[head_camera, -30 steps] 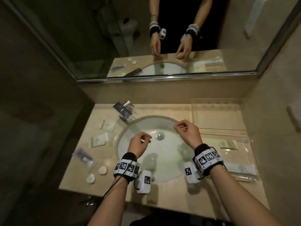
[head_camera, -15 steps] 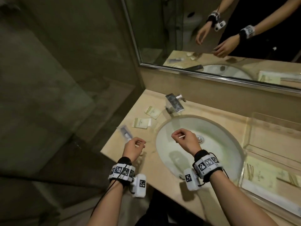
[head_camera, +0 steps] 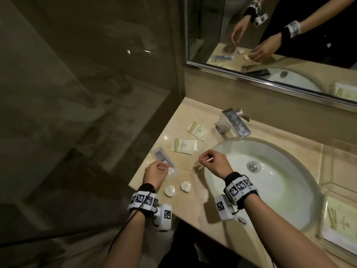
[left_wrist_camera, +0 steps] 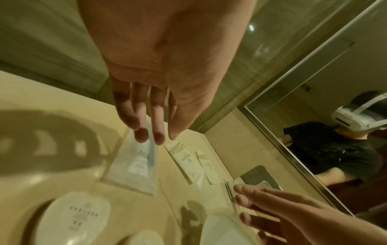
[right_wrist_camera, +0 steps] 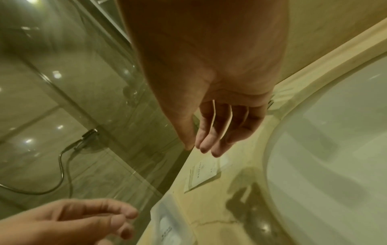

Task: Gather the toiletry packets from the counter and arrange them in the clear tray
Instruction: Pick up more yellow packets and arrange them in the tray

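Left hand (head_camera: 154, 174), fingers loose, hovers over clear packet (head_camera: 164, 161); right hand (head_camera: 214, 161) likewise empty.

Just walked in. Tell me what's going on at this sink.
A person is gathering toiletry packets off the counter. The left hand hovers over a clear packet and the right hand over the counter near a cream sachet; neither visibly holds anything. A second sachet and two round white packets lie loose. The clear tray, right of the sink, already holds packets.
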A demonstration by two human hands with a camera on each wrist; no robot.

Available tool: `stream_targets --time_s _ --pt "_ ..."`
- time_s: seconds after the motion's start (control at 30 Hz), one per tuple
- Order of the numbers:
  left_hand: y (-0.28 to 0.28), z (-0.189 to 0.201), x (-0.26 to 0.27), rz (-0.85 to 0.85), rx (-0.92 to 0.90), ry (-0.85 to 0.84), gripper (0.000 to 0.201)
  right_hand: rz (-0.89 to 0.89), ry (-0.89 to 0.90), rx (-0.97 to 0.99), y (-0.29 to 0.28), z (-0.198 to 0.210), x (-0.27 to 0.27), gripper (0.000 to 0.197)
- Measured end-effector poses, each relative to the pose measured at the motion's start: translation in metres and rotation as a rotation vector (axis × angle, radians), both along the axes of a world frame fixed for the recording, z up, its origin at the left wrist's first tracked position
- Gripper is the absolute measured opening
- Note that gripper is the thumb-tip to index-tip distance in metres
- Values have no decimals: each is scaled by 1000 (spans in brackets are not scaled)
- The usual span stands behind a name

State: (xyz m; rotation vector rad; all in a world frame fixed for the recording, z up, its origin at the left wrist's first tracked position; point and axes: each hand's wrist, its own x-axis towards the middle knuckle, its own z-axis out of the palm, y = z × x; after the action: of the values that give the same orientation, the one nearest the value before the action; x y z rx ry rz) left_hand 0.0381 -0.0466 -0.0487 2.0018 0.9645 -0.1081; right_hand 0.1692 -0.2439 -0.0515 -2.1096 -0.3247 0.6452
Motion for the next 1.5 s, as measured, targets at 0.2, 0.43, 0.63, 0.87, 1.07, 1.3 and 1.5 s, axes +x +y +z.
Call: stream_targets --time_s 0.2,0.43,0.63,0.87,1.07,1.3,1.5 --pt "31 -21 43 -121 -18 -19 21 -10 -68 -174 59 -27 35 29" --pt "35 -42 101 -313 84 -94 43 -198 -142 -305 85 -38 80 52" --pt "36 -63 124 -487 141 -39 71 -188 -172 -370 88 -51 95 63" --pt "34 -71 129 -500 323 -31 65 -253 -133 -421 87 -52 95 61" --pt "33 -59 127 -456 399 81 46 -199 -116 -373 79 -46 96 34" --pt "27 -27 128 -251 153 -37 19 -277 -175 -106 51 -12 89 30" --pt "-11 23 143 -187 21 -233 17 -341 -333 22 -5 43 85 22"
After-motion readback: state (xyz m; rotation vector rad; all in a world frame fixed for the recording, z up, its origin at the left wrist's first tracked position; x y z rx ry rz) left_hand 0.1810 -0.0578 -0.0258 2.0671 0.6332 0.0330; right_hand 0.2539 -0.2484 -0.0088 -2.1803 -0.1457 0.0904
